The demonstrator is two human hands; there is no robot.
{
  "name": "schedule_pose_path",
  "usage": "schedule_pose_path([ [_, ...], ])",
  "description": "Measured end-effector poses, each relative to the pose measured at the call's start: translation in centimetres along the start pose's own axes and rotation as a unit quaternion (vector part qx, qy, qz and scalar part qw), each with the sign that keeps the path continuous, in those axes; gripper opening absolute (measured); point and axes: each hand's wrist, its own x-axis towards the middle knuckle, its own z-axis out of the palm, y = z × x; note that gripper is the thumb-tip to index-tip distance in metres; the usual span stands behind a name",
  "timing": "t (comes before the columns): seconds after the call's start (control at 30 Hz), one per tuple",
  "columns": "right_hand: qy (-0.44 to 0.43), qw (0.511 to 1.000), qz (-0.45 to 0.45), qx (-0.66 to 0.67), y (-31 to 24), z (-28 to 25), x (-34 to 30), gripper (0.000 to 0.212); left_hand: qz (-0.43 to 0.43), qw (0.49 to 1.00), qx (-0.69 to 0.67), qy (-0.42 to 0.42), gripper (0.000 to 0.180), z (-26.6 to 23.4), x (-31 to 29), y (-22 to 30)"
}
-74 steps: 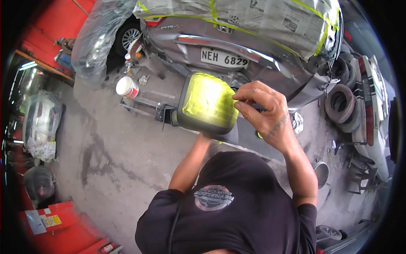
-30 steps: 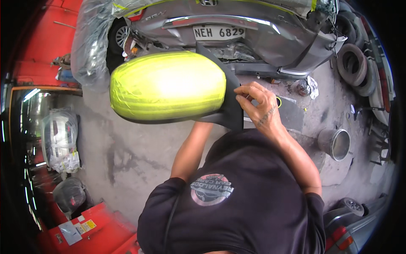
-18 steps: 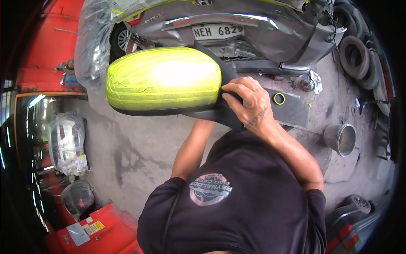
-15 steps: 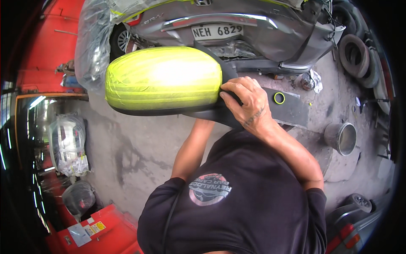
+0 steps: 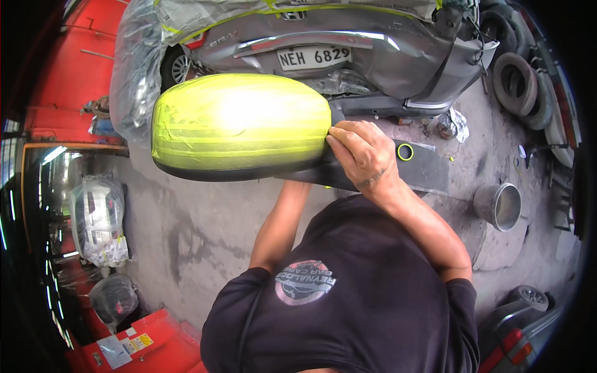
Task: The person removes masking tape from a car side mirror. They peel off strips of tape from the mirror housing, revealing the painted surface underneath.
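Note:
A car side mirror (image 5: 242,124) is held up in front of me, its rounded housing wrapped in overlapping strips of yellow-green masking tape (image 5: 186,140). Along its lower edge the black rim (image 5: 224,174) shows bare. My right hand (image 5: 367,155) is closed at the right end of the housing, thumb and index finger pinched at the tape's edge. From below, my left forearm (image 5: 280,217) reaches up behind the mirror, which hides that hand and its fingers. To the right of my right hand, a yellow-green tape ring (image 5: 405,151) lies on a dark flat board (image 5: 429,168).
Ahead stands a grey car (image 5: 273,37) with a dented rear, partly covered in paper and plastic. A metal bucket (image 5: 497,206) and old tyres (image 5: 515,84) are at the right. Red panels (image 5: 74,62) and a plastic-wrapped part (image 5: 99,217) line the left.
The mirror has dropped slightly and turned a little, so less of its dark base shows behind the right end. My right hand has moved slightly down with it, still pinched at the tape edge.

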Motion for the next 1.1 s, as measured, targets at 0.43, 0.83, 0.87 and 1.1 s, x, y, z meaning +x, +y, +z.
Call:
schedule_pose_path([
  [0.43,0.004,1.0,0.008,0.017,0.1,0.2,0.4,0.019,0.005,1.0,0.007,-0.008,0.048,0.3,0.3,0.5],
  [0.83,-0.033,0.995,0.072,0.054,-0.8,0.0,0.6,0.014,0.01,1.0,0.006,-0.025,0.049,0.4,0.0,1.2],
  [0.87,-0.041,0.995,0.082,0.05,-0.8,0.0,0.5,0.014,0.01,1.0,0.005,-0.028,0.049,0.4,0.0,1.2],
  [1.1,-0.052,0.978,0.153,0.131,0.1,-1.9,1.8,0.014,0.017,0.999,0.005,-0.045,0.049,0.7,0.1,1.5],
])
